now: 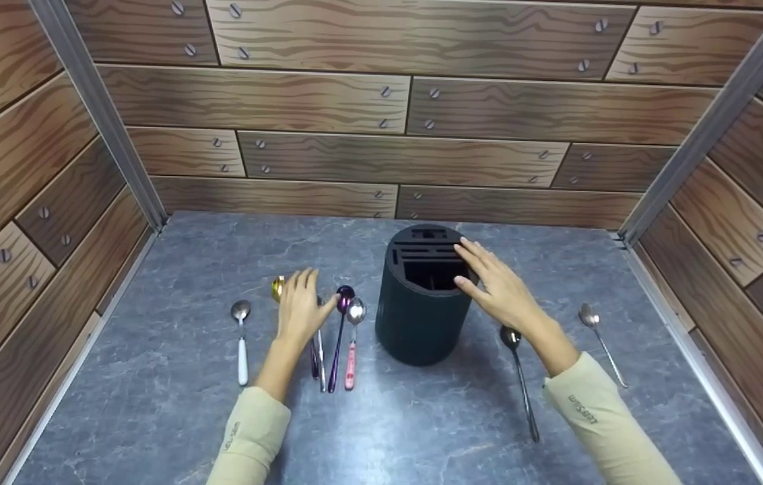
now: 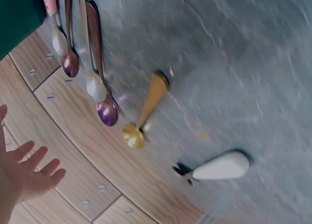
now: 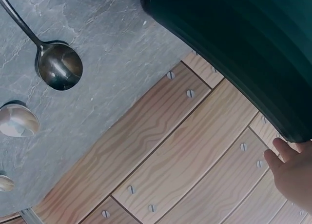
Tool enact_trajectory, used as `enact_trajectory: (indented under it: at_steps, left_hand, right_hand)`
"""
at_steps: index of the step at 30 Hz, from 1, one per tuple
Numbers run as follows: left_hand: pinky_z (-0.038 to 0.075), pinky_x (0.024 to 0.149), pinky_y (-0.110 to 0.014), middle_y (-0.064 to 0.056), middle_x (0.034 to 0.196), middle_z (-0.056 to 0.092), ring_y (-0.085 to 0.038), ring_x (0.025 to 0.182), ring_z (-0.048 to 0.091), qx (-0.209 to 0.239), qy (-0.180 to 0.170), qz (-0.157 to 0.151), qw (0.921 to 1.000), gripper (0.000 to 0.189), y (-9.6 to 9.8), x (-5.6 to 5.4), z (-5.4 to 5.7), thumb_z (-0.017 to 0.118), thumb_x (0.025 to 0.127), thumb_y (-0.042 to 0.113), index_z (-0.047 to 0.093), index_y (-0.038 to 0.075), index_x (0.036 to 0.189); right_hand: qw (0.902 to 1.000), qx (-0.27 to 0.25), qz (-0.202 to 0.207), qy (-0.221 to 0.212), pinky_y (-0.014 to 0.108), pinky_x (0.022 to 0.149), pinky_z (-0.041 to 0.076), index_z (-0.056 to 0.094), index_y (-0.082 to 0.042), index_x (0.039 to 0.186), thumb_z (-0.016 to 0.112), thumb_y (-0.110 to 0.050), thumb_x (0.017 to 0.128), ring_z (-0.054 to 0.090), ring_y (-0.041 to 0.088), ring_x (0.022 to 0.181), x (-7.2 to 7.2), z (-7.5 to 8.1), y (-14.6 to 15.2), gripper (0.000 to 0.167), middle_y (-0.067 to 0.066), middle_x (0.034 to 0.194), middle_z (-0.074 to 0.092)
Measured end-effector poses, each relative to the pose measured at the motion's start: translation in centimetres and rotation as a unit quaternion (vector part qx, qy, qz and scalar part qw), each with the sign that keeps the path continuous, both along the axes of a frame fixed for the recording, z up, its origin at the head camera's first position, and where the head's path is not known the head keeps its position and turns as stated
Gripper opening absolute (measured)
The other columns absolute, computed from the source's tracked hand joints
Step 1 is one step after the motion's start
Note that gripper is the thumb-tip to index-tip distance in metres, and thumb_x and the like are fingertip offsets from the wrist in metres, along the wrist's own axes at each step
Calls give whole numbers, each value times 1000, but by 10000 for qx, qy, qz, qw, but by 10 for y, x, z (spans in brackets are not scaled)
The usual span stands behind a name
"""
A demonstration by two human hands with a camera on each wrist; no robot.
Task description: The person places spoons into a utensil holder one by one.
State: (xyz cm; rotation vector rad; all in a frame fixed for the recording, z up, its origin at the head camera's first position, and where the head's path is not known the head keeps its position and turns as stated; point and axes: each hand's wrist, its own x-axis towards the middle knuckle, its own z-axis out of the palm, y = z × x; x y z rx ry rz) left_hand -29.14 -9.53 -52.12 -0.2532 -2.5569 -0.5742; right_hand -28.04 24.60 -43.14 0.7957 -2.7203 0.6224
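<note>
A dark green cylindrical utensil holder (image 1: 416,327) with a slotted black top stands upright near the middle. My right hand (image 1: 501,288) is at its right rim, fingers and thumb extended and nearly straight. On the left, my left hand (image 1: 298,313) is over a group of spoons, its fingers loosely spread and holding nothing. Around it lie a gold spoon (image 2: 152,99), a purple spoon (image 1: 345,296), a second purple spoon (image 2: 107,112), a silver spoon (image 2: 95,85) and a pink-handled spoon (image 1: 351,364). The left hand partly hides this group in the head view.
Left of the group lies a white-handled spoon (image 1: 242,357). Right of the holder are a long dark spoon (image 1: 522,387) and a silver spoon (image 1: 603,343). Wood-patterned walls (image 1: 327,101) enclose the grey marbled tabletop (image 1: 172,417) at the back and sides.
</note>
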Motion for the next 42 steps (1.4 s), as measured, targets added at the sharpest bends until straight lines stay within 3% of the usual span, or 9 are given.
enact_trajectory:
  at_steps: [11, 21, 23, 28, 30, 32, 34, 37, 42]
  left_hand:
    - [43, 88, -46, -23, 107, 56, -38, 99, 52, 1245, -304, 7, 9918, 42, 32, 14, -6, 73, 76, 11, 57, -8, 110]
    - [48, 72, -45, -19, 84, 60, -38, 79, 59, 1377, -606, 501, 9873, 27, 63, 26, -18, 75, 70, 6, 62, -6, 90]
    - [48, 70, -45, -19, 81, 60, -39, 76, 59, 1348, -654, 541, 9872, 24, 66, 29, -23, 74, 70, 5, 61, -6, 86]
    - [47, 63, -44, -20, 72, 60, -39, 68, 59, 1289, -676, 550, 9878, 19, 69, 20, -50, 72, 65, 6, 59, -4, 75]
    - [47, 61, -44, -20, 71, 60, -40, 66, 59, 1349, -889, 627, 9849, 18, 71, 21, -50, 73, 64, 4, 59, -3, 73]
    - [47, 63, -47, -22, 74, 60, -41, 69, 59, 1434, -1279, 738, 9786, 19, 74, 28, -38, 73, 64, 0, 60, -5, 76]
    - [47, 61, -48, -23, 73, 60, -42, 68, 59, 1513, -1301, 788, 9767, 19, 77, 30, -36, 74, 63, -1, 61, -5, 76]
    - [47, 59, -48, -22, 72, 59, -41, 67, 59, 1480, -1163, 876, 9782, 17, 79, 19, -54, 71, 63, -3, 61, -4, 77]
    - [45, 50, -45, -18, 67, 59, -37, 59, 58, 963, -600, 1193, 9864, 12, 78, -32, -143, 65, 62, 0, 59, 1, 72]
  right_hand:
    - [9999, -101, 64, 113, 44, 107, 15, 31, -11, 143, 44, -38, 96, 19, 26, 135, 0, -2, -2, 56, 4, 149, 24]
    - [9997, -218, 63, -19, 39, 108, 10, 31, -10, 143, 45, -37, 96, 19, 28, 134, 1, -1, -1, 56, 5, 149, 23]
    - [9997, -226, 66, -5, 38, 108, 11, 32, -10, 143, 45, -37, 96, 19, 27, 134, 0, -2, -1, 56, 4, 149, 23]
    - [9995, -293, 110, 41, 38, 108, 11, 33, -9, 142, 46, -36, 96, 18, 25, 135, -1, -3, -2, 55, 5, 149, 24]
    - [9994, -316, 130, 65, 39, 108, 11, 33, -8, 142, 46, -35, 96, 19, 25, 134, -1, -3, -3, 55, 6, 148, 24]
    - [9993, -347, 138, 85, 39, 108, 11, 34, -7, 141, 47, -34, 95, 20, 26, 134, -2, -4, -3, 55, 7, 148, 25]
    - [9992, -375, 137, 89, 39, 108, 12, 34, -7, 141, 47, -34, 95, 21, 26, 134, -2, -4, -2, 55, 7, 148, 26]
    - [9991, -397, 133, 65, 40, 108, 11, 34, -8, 141, 47, -34, 95, 21, 26, 134, -2, -5, -2, 55, 7, 148, 25]
    - [9990, -403, 164, 66, 40, 108, 11, 33, -8, 142, 46, -35, 96, 20, 25, 134, -3, -5, -2, 55, 6, 148, 24]
